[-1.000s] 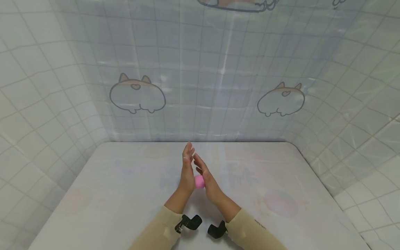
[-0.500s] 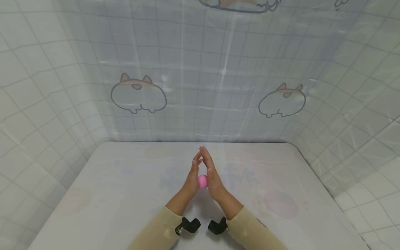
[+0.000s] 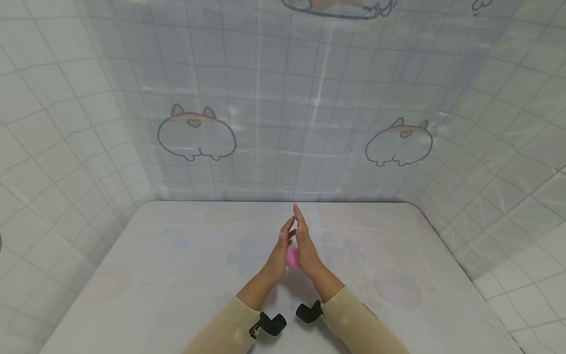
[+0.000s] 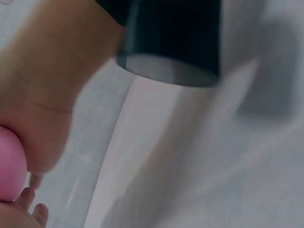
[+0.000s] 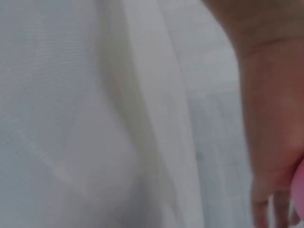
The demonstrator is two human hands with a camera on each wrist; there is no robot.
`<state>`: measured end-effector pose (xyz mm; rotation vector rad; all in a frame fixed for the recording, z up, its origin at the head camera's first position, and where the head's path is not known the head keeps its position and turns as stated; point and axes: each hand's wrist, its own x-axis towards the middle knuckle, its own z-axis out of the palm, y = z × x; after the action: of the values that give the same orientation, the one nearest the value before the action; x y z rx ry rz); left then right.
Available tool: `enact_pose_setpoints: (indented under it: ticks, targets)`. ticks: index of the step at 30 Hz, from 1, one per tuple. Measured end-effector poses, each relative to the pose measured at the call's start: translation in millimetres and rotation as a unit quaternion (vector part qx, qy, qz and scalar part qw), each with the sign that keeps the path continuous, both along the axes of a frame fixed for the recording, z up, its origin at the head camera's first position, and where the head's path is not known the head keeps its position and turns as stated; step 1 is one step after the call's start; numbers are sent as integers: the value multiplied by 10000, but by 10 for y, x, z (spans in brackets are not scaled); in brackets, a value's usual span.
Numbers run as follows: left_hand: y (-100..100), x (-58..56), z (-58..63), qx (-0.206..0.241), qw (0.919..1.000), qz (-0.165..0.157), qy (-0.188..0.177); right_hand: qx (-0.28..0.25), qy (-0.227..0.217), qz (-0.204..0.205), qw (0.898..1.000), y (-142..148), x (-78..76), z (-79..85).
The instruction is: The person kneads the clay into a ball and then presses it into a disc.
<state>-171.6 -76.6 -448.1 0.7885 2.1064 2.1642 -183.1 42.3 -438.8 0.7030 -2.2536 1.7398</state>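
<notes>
A smooth pink ball, perhaps of clay or dough, sits between the two palms, partly covered by them. From the left, my left hand presses its palm against the ball with the fingers straight. My right hand lies flat against the other side, its fingers pointing away and up. Near the tips the fingers of both hands come close together. In the left wrist view the pink ball touches the heel of a palm. Only a sliver of the ball shows in the right wrist view.
Beneath the hands is a white table with faint pastel prints. A gridded curtain with cartoon animal drawings stands behind it and along both sides. Black wrist-camera mounts stick out from the cream sleeves.
Both hands have shifted slightly to the right with the ball between them. The palms slide against each other, the right hand's fingertips now reaching farther forward than the left's.
</notes>
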Motion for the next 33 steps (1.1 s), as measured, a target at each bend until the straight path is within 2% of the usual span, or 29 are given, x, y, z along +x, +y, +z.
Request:
enact_pose_setpoints:
  ticks: [6,12,17,23,30,33]
  targets:
    - [-33,-8,45,179,9990,172,382,112,-204,175,9996,-9,-3,-92]
    - [-71,-16,129,307,9969,487,536,124,-277,396,9988,-41,70,-127]
    - [-88,-33,194,328,9956,663,568,127,64,572,9983,-79,140,-119]
    - [-100,-46,217,276,9958,786,388,83,357,800,9961,-106,256,-49]
    - [-81,-26,116,91,9970,761,-57,-8,545,792,9954,-92,327,32]
    - [-55,-25,53,64,9977,647,-209,-72,670,703,9953,-68,319,75]
